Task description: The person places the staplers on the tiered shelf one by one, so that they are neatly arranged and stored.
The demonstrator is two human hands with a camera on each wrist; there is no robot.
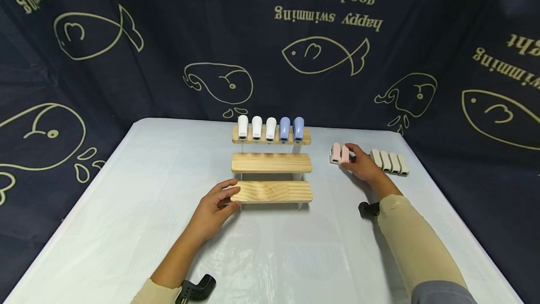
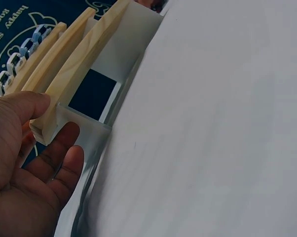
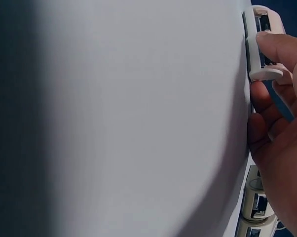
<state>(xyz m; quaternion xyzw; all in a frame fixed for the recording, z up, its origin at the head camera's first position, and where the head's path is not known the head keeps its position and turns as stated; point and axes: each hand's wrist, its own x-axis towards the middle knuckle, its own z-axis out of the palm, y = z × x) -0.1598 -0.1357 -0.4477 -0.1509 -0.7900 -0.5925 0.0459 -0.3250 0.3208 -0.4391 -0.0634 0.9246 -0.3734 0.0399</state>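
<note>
Three wooden boards on clear legs form a stepped shelf [image 1: 272, 191]. My left hand [image 1: 213, 210] holds the left end of its lowest board [image 2: 82, 64], thumb on one side and fingers on the other. Three white staplers [image 1: 257, 128] and two blue staplers [image 1: 298, 128] stand in a row on the top board. To the right of the shelf, two pink staplers [image 1: 335, 152] stand side by side on the table. My right hand [image 1: 363, 165] pinches the right-hand pink stapler [image 3: 254, 59], its thumb on the near end.
Several cream staplers [image 1: 394, 163] stand in a row just right of my right hand. A white cloth [image 1: 147, 229] covers the table. A dark curtain [image 1: 261, 22] with fish drawings hangs behind it and at both sides.
</note>
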